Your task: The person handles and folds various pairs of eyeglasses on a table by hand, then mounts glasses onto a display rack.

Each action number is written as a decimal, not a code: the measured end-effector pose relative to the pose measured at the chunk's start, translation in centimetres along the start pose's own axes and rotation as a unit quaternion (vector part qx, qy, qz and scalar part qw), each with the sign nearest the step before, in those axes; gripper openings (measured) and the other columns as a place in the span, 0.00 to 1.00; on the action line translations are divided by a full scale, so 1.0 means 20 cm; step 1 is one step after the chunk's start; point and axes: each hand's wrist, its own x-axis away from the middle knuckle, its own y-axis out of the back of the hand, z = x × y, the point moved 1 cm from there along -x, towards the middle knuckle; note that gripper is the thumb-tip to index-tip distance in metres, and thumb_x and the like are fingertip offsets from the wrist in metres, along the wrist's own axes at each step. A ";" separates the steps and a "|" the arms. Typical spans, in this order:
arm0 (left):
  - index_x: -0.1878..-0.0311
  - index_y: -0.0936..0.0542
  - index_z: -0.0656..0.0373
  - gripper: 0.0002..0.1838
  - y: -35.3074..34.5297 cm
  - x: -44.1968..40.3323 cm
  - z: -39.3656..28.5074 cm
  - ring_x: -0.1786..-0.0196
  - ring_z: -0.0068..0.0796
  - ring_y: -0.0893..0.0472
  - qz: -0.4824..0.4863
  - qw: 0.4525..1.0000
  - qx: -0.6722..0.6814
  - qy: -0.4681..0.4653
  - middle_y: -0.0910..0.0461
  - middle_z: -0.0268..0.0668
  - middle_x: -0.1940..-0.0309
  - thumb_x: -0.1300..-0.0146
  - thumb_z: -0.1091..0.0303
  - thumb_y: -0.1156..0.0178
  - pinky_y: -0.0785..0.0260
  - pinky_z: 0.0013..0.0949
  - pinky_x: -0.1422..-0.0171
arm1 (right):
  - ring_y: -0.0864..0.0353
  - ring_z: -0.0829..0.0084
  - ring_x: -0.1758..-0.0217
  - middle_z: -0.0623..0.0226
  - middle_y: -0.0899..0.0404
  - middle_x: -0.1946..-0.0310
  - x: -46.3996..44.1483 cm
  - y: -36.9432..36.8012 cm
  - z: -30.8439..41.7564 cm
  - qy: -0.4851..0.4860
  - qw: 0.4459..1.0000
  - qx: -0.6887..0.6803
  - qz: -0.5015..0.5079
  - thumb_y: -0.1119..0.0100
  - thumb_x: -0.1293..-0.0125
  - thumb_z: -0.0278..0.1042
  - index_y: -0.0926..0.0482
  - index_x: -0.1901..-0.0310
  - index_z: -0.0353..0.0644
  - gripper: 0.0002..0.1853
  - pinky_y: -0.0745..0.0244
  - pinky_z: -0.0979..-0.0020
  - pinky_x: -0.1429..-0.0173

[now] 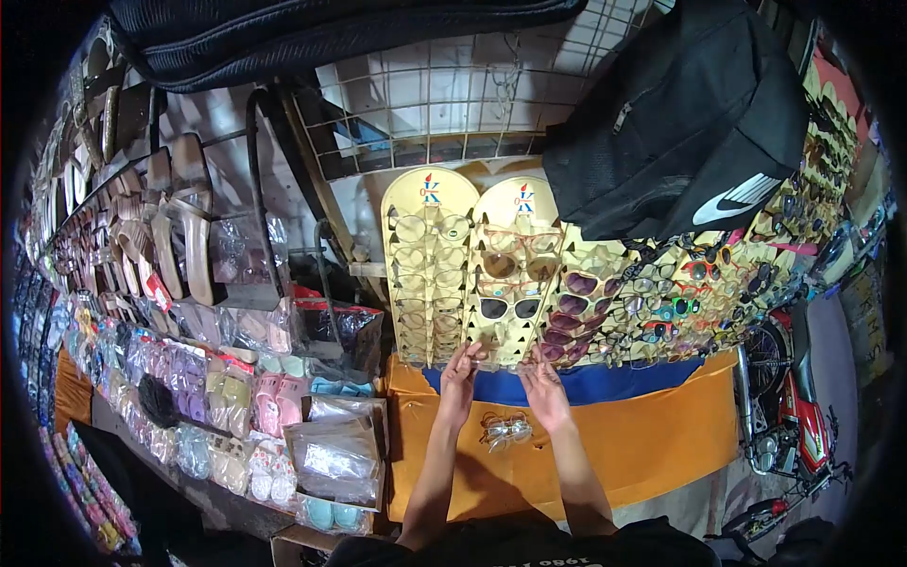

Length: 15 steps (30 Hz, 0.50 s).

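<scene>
Both my hands reach up to the lower part of a cream display board [515,340] that carries several pairs of glasses. My left hand [460,376] has its fingers pinched at the board's lower left, and my right hand [543,381] is at its lower right. Between them are what look like clear glasses, too faint to make out fully. White-framed sunglasses [510,308] sit just above my hands. Below, between my forearms, a small pile of clear glasses [506,431] lies on the orange cloth [642,444].
More boards of sunglasses [581,307] stand to the right, under a hanging black bag [680,132]. Packaged slippers [274,402] and sandals [194,236] fill the left side. A wire grid [425,104] is behind the boards. A red motorcycle [803,425] stands at the far right.
</scene>
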 end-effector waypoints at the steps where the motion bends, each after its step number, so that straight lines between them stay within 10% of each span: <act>1: 0.29 0.42 0.68 0.31 -0.01 0.00 0.00 0.41 0.26 0.25 -0.001 1.000 0.000 -0.001 0.27 0.40 0.37 0.28 0.64 0.45 0.37 0.29 0.34 | 0.29 0.74 0.39 0.75 0.29 0.39 -0.01 0.00 0.01 0.002 1.000 0.012 -0.009 0.45 0.28 0.40 0.35 0.32 0.40 0.27 0.37 0.67 0.29; 8: 0.30 0.41 0.68 0.29 -0.05 -0.03 -0.04 0.40 0.29 0.25 -0.010 1.000 -0.014 0.002 0.28 0.41 0.36 0.27 0.65 0.47 0.35 0.34 0.30 | 0.30 0.72 0.38 0.73 0.35 0.32 -0.04 -0.03 0.01 0.025 0.999 0.044 -0.019 0.48 0.27 0.39 0.39 0.29 0.39 0.28 0.36 0.65 0.29; 10: 0.30 0.40 0.68 0.27 -0.03 -0.02 -0.03 0.40 0.30 0.25 -0.009 1.000 0.005 0.001 0.28 0.42 0.37 0.27 0.66 0.48 0.34 0.34 0.31 | 0.26 0.75 0.46 0.71 0.23 0.50 -0.02 -0.08 0.02 0.048 0.995 0.079 -0.044 0.49 0.26 0.39 0.34 0.32 0.40 0.24 0.35 0.68 0.32; 15: 0.35 0.32 0.65 0.21 0.01 -0.03 0.03 0.40 0.30 0.23 -0.029 0.999 0.029 -0.007 0.24 0.39 0.41 0.27 0.67 0.47 0.33 0.34 0.31 | 0.27 0.76 0.45 0.73 0.25 0.48 -0.01 -0.14 0.05 0.089 0.988 0.116 -0.040 0.48 0.26 0.36 0.34 0.32 0.38 0.24 0.34 0.68 0.33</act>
